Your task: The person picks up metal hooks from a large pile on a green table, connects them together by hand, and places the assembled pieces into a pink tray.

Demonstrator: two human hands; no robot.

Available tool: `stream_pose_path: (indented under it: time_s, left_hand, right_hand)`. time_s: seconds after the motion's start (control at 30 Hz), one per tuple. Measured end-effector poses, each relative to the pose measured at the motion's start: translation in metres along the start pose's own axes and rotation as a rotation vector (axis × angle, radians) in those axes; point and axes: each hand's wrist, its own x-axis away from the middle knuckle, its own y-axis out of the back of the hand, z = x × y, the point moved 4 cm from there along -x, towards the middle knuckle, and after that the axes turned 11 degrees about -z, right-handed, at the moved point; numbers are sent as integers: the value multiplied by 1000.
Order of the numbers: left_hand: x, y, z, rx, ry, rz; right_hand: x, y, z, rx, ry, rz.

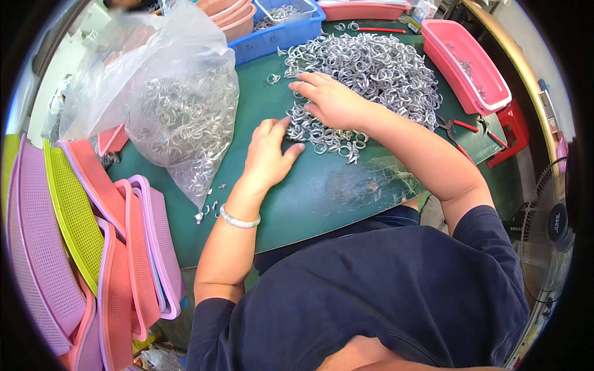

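A big heap of silvery metal rings [377,68] lies on the green tabletop [284,213]. My right hand [334,102] rests palm down over the heap's left side, fingers stretched toward the left. Beside it, at the lower left edge of the heap, is my left hand [269,151], its thumb apart from the bent fingers and its fingertips by the nearest rings. I see nothing gripped in either hand, though the undersides of both are hidden. To the left stands a clear plastic bag [185,117] with many similar rings inside.
Pink, purple and green perforated baskets [74,229] are stacked at the left. A blue crate [272,37] stands at the back, and a pink tray [464,68] with a few rings at the right. Red-handled pliers [464,125] lie near a fan [547,229].
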Motion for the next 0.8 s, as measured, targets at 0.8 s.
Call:
stream_pose_path:
  time_s: [0.8]
  left_hand:
    - [-1,2,9,863,564,-9]
  right_hand:
    - [19,-1,16,-1067,-518,44]
